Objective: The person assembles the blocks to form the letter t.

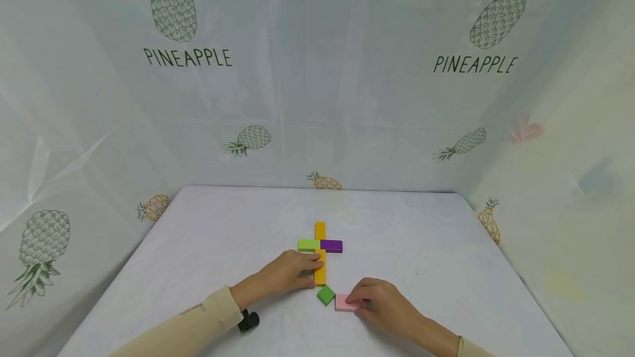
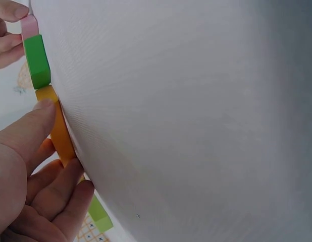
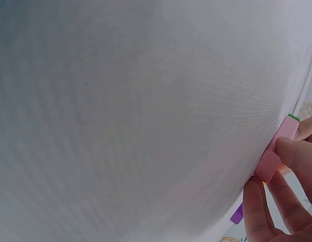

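Note:
Flat coloured blocks lie on the white table. My left hand (image 1: 284, 273) grips the long orange block (image 1: 320, 278), its thumb near one end and the fingertips farther along. At the near end of that block sits a green block (image 1: 326, 295), turned like a diamond. My right hand (image 1: 386, 304) pinches a pink block (image 1: 342, 303) lying beside the green one; the fingers cover its right part. Beyond the long orange block, a lime block (image 1: 308, 245) and a purple block (image 1: 332, 246) meet end to end, with another orange block (image 1: 320, 230) standing out behind them.
A small black object (image 1: 248, 321) lies by the left sleeve (image 1: 218, 310). The white tabletop (image 1: 238, 219) ends at a back edge against a pineapple-print curtain (image 1: 317, 70), which also hangs along both sides.

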Demonstrator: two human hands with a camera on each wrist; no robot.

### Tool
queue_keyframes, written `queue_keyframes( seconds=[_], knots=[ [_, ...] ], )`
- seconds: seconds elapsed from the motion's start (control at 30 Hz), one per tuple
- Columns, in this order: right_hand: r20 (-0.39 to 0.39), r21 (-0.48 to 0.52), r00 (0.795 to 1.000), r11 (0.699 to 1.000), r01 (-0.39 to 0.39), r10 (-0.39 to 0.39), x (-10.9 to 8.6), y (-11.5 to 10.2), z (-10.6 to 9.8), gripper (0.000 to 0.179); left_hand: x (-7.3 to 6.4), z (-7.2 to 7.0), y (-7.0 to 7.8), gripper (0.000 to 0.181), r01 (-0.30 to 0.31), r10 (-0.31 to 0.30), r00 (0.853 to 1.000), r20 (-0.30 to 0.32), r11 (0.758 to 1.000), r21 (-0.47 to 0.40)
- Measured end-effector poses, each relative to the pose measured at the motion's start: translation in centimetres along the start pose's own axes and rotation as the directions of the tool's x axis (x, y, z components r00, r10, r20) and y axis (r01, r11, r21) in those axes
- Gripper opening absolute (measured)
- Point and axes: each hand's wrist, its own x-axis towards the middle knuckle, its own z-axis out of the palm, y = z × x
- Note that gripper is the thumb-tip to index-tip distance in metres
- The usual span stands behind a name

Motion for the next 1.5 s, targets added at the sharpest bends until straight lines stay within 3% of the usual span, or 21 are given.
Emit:
queue_keyframes(
  seconds=[0.4,1.23,1.5],
  knots=[
    [0.003,0.026,1.0,1.0,-0.008,0.008,-0.2,0.1,0.0,0.025,-0.1,0.0,0.0,0.056,0.003,-0.004,1.0,0.019,1.0,0.018],
    [0.043,0.091,0.999,0.996,-0.002,-0.002,-0.2,0.7,-1.2,0.033,-0.2,-0.1,-0.1,0.055,-0.066,0.066,0.998,-0.007,0.997,0.037],
    [0.049,0.086,0.996,0.993,-0.075,0.071,-0.3,0.6,-2.4,0.032,-0.2,-0.3,0.1,0.055,-0.07,0.07,0.998,-0.004,0.997,0.034]
  ],
)
